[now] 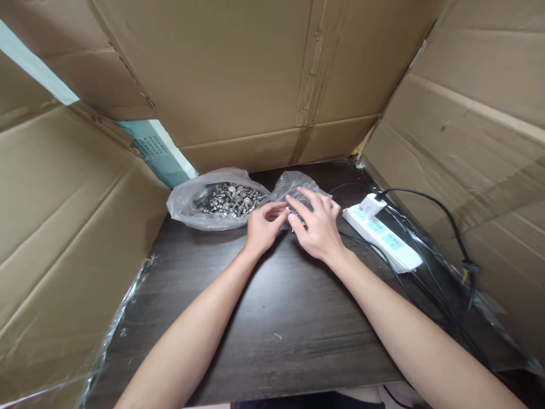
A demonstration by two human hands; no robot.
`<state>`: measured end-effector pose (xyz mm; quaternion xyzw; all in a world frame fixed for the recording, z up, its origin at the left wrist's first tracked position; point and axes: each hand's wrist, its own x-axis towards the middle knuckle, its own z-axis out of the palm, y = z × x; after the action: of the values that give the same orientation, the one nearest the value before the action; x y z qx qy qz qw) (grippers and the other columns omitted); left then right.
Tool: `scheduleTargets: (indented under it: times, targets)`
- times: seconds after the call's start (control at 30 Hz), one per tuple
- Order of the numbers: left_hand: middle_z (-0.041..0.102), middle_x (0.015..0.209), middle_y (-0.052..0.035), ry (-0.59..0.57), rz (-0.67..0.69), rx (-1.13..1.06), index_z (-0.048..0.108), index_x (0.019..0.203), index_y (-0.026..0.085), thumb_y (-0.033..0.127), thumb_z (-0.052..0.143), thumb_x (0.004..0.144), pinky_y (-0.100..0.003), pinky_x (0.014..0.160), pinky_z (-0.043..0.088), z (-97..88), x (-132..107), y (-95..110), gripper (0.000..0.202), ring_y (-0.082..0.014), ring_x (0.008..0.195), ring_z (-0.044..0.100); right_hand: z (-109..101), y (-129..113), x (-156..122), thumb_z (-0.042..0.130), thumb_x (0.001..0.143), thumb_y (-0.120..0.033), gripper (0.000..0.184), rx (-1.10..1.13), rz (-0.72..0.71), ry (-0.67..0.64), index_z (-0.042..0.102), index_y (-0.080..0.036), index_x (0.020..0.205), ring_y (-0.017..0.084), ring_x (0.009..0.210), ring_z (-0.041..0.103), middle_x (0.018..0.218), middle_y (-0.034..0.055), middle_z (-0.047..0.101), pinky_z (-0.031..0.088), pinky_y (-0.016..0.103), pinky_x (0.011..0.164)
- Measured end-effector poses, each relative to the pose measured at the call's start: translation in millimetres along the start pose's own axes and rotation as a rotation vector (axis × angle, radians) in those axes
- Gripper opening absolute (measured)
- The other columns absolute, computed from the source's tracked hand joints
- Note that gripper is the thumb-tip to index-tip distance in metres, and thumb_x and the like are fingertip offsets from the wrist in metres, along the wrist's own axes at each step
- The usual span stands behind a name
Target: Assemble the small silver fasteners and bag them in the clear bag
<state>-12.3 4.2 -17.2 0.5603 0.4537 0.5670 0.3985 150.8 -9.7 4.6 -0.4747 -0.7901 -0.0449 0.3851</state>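
Both my hands meet at the far middle of the dark wooden table [272,318]. My left hand [261,226] has its fingers curled in a pinch toward a small metal part held between the two hands. My right hand [317,224] pinches the same small metal part [289,211] with thumb and forefinger, its other fingers spread over a small clear plastic bag [293,184]. Just left of the hands lies an open clear bag full of small silvery metal parts [225,200].
Cardboard walls stand at the left [63,238], back [255,85] and right [468,147] of the table. A white power strip [383,233] with a plugged-in white adapter and black cables [447,227] lies to the right of my hands.
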Motion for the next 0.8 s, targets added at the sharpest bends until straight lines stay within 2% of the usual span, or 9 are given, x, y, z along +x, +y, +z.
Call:
scheduleTargets:
  times: [0.13, 0.2, 0.3, 0.37, 0.47, 0.6, 0.63, 0.73, 0.8]
  targets:
    - [0.08, 0.096, -0.011, 0.023, -0.012, 0.01, 0.079, 0.101, 0.013, 0.036, 0.079, 0.08, -0.032, 0.082, 0.062, 0.2, -0.6, 1.3, 0.032, -0.0212, 0.086, 0.076, -0.4, 1.9, 0.3, 0.049, 0.102, -0.036, 0.035, 0.014, -0.009, 0.054, 0.08, -0.025, 0.091, 0.028, 0.116, 0.057, 0.122, 0.0065, 0.072, 0.032, 0.049, 0.105]
    - [0.08, 0.096, -0.0109, 0.02, -0.014, 0.014, 0.078, 0.101, 0.013, 0.036, 0.08, 0.08, -0.033, 0.082, 0.062, 0.1, -0.6, 1.5, 0.031, -0.0212, 0.086, 0.076, -0.9, 1.9, 0.4, 0.048, 0.102, -0.038, 0.035, 0.005, 0.009, 0.077, 0.08, -0.024, 0.096, 0.028, 0.114, 0.058, 0.121, 0.0077, 0.071, 0.034, 0.048, 0.104]
    - [0.08, 0.097, -0.0105, 0.007, 0.002, -0.001, 0.078, 0.101, 0.013, 0.034, 0.079, 0.08, -0.033, 0.084, 0.062, 0.0, -0.5, 1.0, 0.029, -0.0207, 0.086, 0.076, -0.8, 1.0, 0.6, 0.05, 0.102, -0.041, 0.037, -0.027, -0.003, 0.016, 0.073, -0.026, 0.127, 0.03, 0.125, 0.053, 0.143, 0.0091, 0.062, 0.034, 0.049, 0.105]
    - [0.079, 0.097, -0.0104, 0.018, 0.008, -0.002, 0.078, 0.1, 0.013, 0.033, 0.079, 0.08, -0.032, 0.083, 0.062, 0.2, -0.5, 0.2, 0.028, -0.0205, 0.086, 0.076, -0.9, 0.7, 0.7, 0.05, 0.102, -0.04, 0.033, -0.02, -0.017, 0.005, 0.077, -0.027, 0.117, 0.03, 0.126, 0.054, 0.141, 0.0075, 0.064, 0.033, 0.05, 0.106]
    - [0.079, 0.096, -0.0103, 0.026, 0.002, 0.006, 0.078, 0.099, 0.013, 0.035, 0.08, 0.081, -0.033, 0.081, 0.063, 0.5, -0.6, -0.6, 0.028, -0.0206, 0.084, 0.076, -2.1, 0.8, 1.0, 0.051, 0.101, -0.039, 0.035, 0.019, 0.025, 0.068, 0.079, -0.024, 0.087, 0.028, 0.113, 0.06, 0.12, 0.0075, 0.073, 0.035, 0.049, 0.103]
    - [0.08, 0.098, -0.0103, 0.007, 0.008, -0.008, 0.078, 0.101, 0.014, 0.033, 0.079, 0.081, -0.033, 0.084, 0.063, 0.6, -0.8, -0.1, 0.027, -0.0207, 0.086, 0.076, -2.6, -0.2, 1.4, 0.053, 0.1, -0.043, 0.037, 0.024, 0.044, -0.013, 0.073, -0.027, 0.127, 0.03, 0.124, 0.054, 0.141, 0.0096, 0.063, 0.036, 0.049, 0.103]
    - [0.08, 0.099, -0.0104, 0.005, 0.011, -0.012, 0.078, 0.101, 0.014, 0.033, 0.079, 0.082, -0.033, 0.084, 0.063, 0.5, -0.8, 0.3, 0.027, -0.0209, 0.087, 0.076, -2.5, -0.3, 1.4, 0.052, 0.1, -0.042, 0.038, 0.025, 0.031, -0.039, 0.071, -0.028, 0.13, 0.031, 0.127, 0.053, 0.145, 0.0092, 0.061, 0.036, 0.05, 0.104]
    - [0.08, 0.1, -0.0105, 0.02, 0.002, 0.005, 0.078, 0.1, 0.013, 0.034, 0.078, 0.082, -0.033, 0.083, 0.062, 0.4, -0.6, 1.6, 0.028, -0.0209, 0.087, 0.076, -2.4, 0.6, 1.0, 0.049, 0.102, -0.039, 0.034, 0.045, 0.017, -0.018, 0.08, -0.025, 0.1, 0.029, 0.118, 0.058, 0.129, 0.008, 0.07, 0.035, 0.049, 0.103]
    - [0.08, 0.099, -0.0105, 0.026, -0.01, 0.015, 0.078, 0.1, 0.013, 0.034, 0.079, 0.082, -0.032, 0.083, 0.062, 0.3, -0.4, 2.1, 0.028, -0.0205, 0.087, 0.076, -2.4, 1.4, 0.9, 0.049, 0.103, -0.039, 0.035, 0.047, 0.029, 0.008, 0.08, -0.023, 0.096, 0.028, 0.113, 0.06, 0.123, 0.0088, 0.072, 0.036, 0.048, 0.1]
